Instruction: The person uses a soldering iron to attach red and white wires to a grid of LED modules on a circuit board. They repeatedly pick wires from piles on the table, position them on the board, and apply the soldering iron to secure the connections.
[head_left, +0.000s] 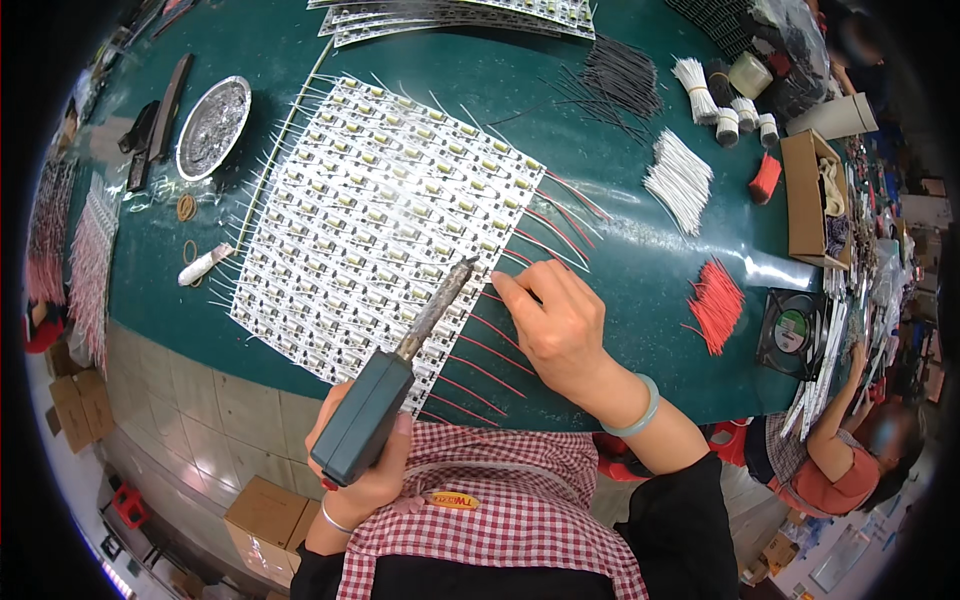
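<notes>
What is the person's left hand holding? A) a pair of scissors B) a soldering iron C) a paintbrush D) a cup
B: the left hand grips the green handle of a soldering iron, whose tip reaches the white board of little parts.

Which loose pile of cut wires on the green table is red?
The fan-shaped red wire pile right of the right hand; the white bundle and black pile lie farther up.
</notes>
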